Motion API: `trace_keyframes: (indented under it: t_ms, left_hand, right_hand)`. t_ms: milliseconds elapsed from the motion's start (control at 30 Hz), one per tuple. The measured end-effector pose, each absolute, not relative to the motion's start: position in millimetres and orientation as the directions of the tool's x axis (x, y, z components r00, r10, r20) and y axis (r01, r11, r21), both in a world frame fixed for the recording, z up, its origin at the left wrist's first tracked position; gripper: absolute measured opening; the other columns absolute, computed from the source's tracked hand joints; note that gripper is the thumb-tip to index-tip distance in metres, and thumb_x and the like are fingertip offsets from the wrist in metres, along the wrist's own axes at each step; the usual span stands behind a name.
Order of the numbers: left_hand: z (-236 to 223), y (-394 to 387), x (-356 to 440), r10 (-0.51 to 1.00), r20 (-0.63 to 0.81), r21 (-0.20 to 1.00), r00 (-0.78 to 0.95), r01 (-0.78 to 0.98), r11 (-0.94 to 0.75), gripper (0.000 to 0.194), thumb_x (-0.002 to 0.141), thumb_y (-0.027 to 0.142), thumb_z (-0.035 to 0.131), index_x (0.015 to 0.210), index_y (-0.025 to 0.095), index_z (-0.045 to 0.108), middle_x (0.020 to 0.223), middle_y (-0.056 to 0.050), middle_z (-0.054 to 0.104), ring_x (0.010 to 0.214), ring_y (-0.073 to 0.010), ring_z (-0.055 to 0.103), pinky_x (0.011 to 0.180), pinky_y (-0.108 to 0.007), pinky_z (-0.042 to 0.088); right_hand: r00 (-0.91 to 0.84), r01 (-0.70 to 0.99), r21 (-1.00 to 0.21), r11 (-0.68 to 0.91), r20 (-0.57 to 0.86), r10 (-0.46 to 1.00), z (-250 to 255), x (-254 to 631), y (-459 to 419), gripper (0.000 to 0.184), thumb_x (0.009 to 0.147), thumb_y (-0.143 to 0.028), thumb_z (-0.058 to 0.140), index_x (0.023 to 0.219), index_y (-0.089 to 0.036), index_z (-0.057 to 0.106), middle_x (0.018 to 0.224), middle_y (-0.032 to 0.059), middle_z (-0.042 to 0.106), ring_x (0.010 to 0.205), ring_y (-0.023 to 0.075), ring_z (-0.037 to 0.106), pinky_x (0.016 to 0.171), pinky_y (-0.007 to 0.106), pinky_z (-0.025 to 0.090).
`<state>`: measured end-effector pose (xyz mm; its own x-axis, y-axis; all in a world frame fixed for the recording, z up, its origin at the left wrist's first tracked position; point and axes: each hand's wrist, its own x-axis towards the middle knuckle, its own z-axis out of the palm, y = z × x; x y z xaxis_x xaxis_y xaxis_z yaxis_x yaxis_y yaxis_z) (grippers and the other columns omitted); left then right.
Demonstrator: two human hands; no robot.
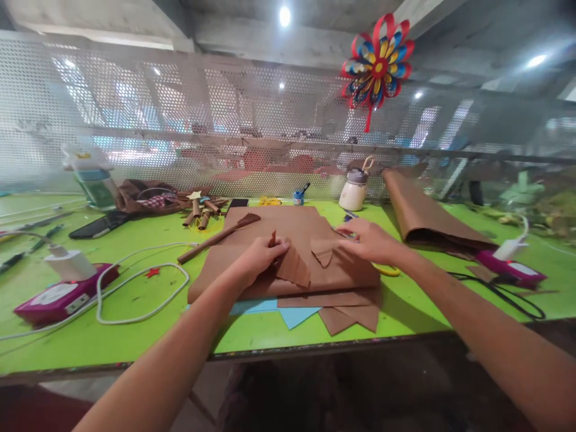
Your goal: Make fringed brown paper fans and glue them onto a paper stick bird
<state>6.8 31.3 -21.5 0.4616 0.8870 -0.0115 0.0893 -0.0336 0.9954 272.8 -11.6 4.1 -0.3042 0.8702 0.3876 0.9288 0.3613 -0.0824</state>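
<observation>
From here I see the left hand point(269, 253) pinching a pleated piece point(294, 268) above the brown stack point(272, 223), mid-bench point(252, 339). The right hand point(369, 241) sits by a ragged scrap point(323, 248); whether it grips anything, I can't tell. To the left, a frayed-ended roll point(210, 241) seems finished, as do small rolls point(204, 218) farther off. The pleated piece looks part-worked, the stack mostly unshaped.

Paper piece point(295, 267) in left hand point(264, 257): brown, parallel lines. Folded paper point(225, 275) under grip: plain brown. Lower sheet point(297, 315), grip's near side: light blue. Tabletop point(153, 343) around: lime green.
</observation>
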Motion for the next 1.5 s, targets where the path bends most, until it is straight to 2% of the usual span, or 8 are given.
trace_keyframes:
  t_ms: [100,200,500,567,767,967,1267,1500]
  left_hand:
    - [-21.4,30.6,6.8,0.884,-0.007,0.989,0.467,0.131,-0.061,0.032,0.066,0.043,0.064,0.068,0.014,0.051,0.058,0.003,0.049,0.05,-0.0089,0.045,0.05,-0.022,0.033]
    - [-21.7,28.9,7.1,0.889,-0.026,0.988,0.458,0.15,-0.048,0.031,0.067,0.042,0.063,0.07,0.014,0.051,0.058,0.003,0.05,0.052,-0.01,0.047,0.051,-0.022,0.034]
    - [-17.3,24.6,7.7,0.876,-0.022,0.986,0.481,0.155,-0.061,0.032,0.066,0.043,0.065,0.069,0.015,0.05,0.057,0.004,0.049,0.05,-0.0086,0.045,0.049,-0.021,0.033]
    - [-17.9,24.7,8.2,0.872,-0.031,0.986,0.489,0.157,-0.053,0.032,0.067,0.043,0.065,0.069,0.015,0.05,0.056,0.004,0.048,0.049,-0.0083,0.044,0.048,-0.021,0.033]
    - [-20.3,26.6,8.1,0.887,0.05,0.995,0.46,0.05,-0.082,0.03,0.07,0.041,0.063,0.069,0.015,0.05,0.053,0.005,0.044,0.045,-0.0064,0.04,0.045,-0.019,0.03]
    - [-14.3,26.3,7.8,0.916,0.134,0.991,0.379,-0.032,-0.131,0.029,0.073,0.042,0.059,0.07,0.014,0.051,0.06,0.003,0.05,0.052,-0.0083,0.046,0.05,-0.02,0.036]
    - [-23.2,27.7,15.6,0.859,0.384,0.758,0.339,0.415,-0.503,0.028,0.08,0.033,0.049,0.059,0.014,0.05,0.051,0.003,0.048,0.05,-0.0089,0.042,0.049,-0.021,0.03]
    - [-22.2,25.2,17.2,0.857,0.36,0.794,0.37,0.36,-0.489,0.023,0.08,0.033,0.049,0.069,0.014,0.056,0.055,0.002,0.052,0.052,-0.0096,0.045,0.051,-0.021,0.033]
  right_hand:
    - [-0.59,0.767,-0.017,0.641,0.373,0.716,3.1,226.2,-14.5,0.026,0.08,-0.03,0.053,0.101,-0.017,0.064,0.107,0.0086,0.062,0.101,0.0204,0.05,0.088,0.032,0.038]
    - [-0.609,0.778,0.077,0.623,0.334,0.719,-12.0,215.1,-9.5,0.019,0.082,-0.021,0.048,0.087,-0.015,0.065,0.105,0.0112,0.06,0.102,0.0218,0.047,0.086,0.034,0.038]
    - [0.075,0.93,0.338,-0.142,0.203,0.976,-4.1,306.5,-16.5,0.031,0.081,-0.031,0.045,0.077,-0.01,0.068,0.084,0.0209,0.065,0.084,0.0317,0.057,0.068,0.04,0.038]
    - [0.053,0.964,0.242,-0.108,0.226,0.973,10.6,288.9,-22.7,0.037,0.082,-0.039,0.044,0.078,-0.011,0.068,0.08,0.0188,0.066,0.076,0.0281,0.058,0.063,0.036,0.037]
    - [-0.405,0.776,-0.457,0.435,0.168,0.899,20.0,190.6,-10.2,0.037,0.076,-0.047,0.051,0.063,-0.016,0.064,0.059,0.0006,0.059,0.054,0.0116,0.046,0.05,0.024,0.03]
    - [-0.392,0.387,-0.887,0.249,0.086,0.916,-0.5,185.3,14.1,0.032,0.071,-0.044,0.059,0.062,-0.014,0.054,0.052,-0.0045,0.047,0.046,0.0063,0.037,0.043,0.021,0.026]
    - [-0.262,0.279,-0.945,0.173,0.099,0.96,-7.6,182.6,-1.1,0.029,0.07,-0.039,0.061,0.058,-0.014,0.051,0.045,-0.0061,0.044,0.04,0.0052,0.036,0.04,0.021,0.023]
    - [-0.306,0.16,-0.974,0.163,0.108,0.946,-16.1,185.4,6.5,0.027,0.071,-0.04,0.061,0.067,-0.014,0.054,0.052,-0.0036,0.051,0.044,0.0072,0.043,0.041,0.02,0.031]
